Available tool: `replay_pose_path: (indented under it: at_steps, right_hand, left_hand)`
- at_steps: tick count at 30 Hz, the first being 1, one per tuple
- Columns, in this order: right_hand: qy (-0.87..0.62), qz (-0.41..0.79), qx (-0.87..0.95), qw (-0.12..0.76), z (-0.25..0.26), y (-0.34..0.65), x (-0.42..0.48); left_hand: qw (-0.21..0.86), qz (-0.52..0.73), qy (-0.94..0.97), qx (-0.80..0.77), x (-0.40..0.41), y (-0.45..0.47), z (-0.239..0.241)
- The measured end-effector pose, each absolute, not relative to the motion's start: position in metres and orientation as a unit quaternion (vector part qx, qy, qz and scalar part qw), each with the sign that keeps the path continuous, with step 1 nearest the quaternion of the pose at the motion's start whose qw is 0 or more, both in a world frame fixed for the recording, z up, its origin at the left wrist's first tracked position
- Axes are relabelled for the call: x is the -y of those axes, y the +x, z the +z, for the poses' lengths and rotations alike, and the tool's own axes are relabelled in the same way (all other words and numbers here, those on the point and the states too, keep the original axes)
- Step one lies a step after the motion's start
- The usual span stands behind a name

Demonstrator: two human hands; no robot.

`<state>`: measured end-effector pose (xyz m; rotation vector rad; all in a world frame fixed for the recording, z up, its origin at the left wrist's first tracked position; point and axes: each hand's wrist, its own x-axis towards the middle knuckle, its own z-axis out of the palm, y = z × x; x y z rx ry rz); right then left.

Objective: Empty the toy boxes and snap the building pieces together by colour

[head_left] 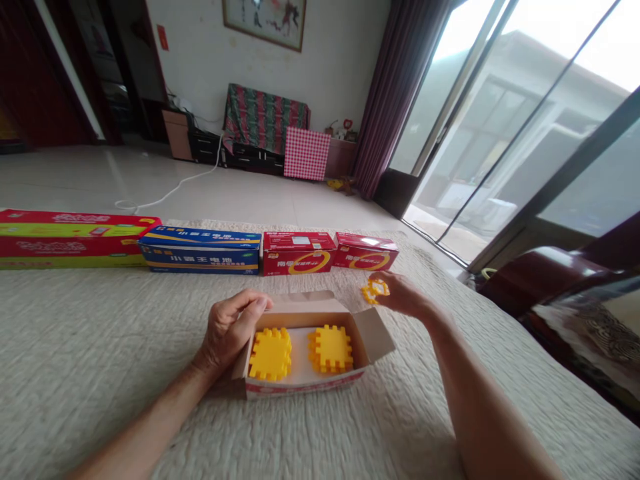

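An open cardboard box point(373, 333) lies on the quilted cloth in front of me. Inside it sit two yellow toothed plastic blocks, one on the left point(271, 353) and one on the right point(331, 348). My left hand point(231, 327) curls round the box's left wall and flap, holding it. My right hand point(403, 293) is just past the box's right flap, fingers pinched on a third small yellow toothed piece point(374, 290) held a little above the cloth.
Several closed boxes stand in a row behind: a long red and yellow one point(70, 239), a blue one point(200, 250), two red ones point(299, 252) point(365, 251). Glass sliding doors and a dark wooden armrest point(540, 273) are at the right.
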<state>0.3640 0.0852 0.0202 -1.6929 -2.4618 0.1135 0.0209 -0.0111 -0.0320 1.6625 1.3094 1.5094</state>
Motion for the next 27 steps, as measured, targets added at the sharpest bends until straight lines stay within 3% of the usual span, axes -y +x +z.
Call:
replay_pose_path:
  at_steps: [7,17,27]
  right_hand:
    - [-0.408,0.035,0.886,0.217,0.084,0.315,-0.016]
    - [-0.377,0.106,0.916,0.082,0.082,0.273,0.028]
    - [-0.388,0.079,0.912,0.105,0.087,0.281,0.024]
  left_hand:
    - [0.264,0.553,0.617,-0.493,0.012,0.022,-0.030]
    - [0.264,0.547,0.617,-0.501,0.014,0.022,-0.025]
    - [0.258,0.546,0.622,-0.499,0.013,0.021,-0.027]
